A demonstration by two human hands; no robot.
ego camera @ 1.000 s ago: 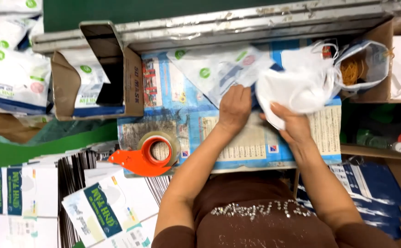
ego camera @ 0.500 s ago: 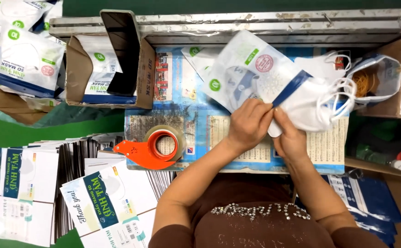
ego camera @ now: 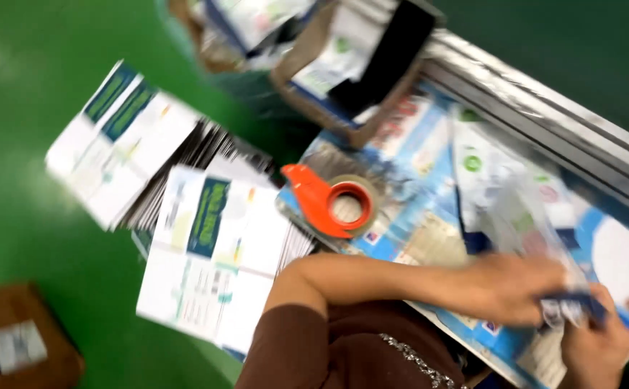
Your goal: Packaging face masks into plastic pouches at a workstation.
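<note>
The view is tilted and smeared by motion, so fine detail is lost; the left hand [ego camera: 512, 288] reaches across the body to the right and its fingers are curled around the dark blue edge of a clear plastic pouch with white and green print [ego camera: 523, 209], which lies slanted on the blue printed sheet covering the worktop [ego camera: 415, 216]; the right hand [ego camera: 595, 346] sits just below and to the right, gripping the same dark blue edge [ego camera: 577, 306] from the other side, the two hands touching or nearly so; a white rounded mask [ego camera: 627, 259] lies just beyond them at the right edge. Left of the pouch, an orange tape dispenser with a brown roll [ego camera: 332, 205] rests on the sheet; farther left, stacks of flat white cartons with dark blue and green panels [ego camera: 185, 194] fan out beside the worktop above the green floor [ego camera: 26, 216]; a brown cardboard box [ego camera: 357, 72] stands at the worktop's far edge.
</note>
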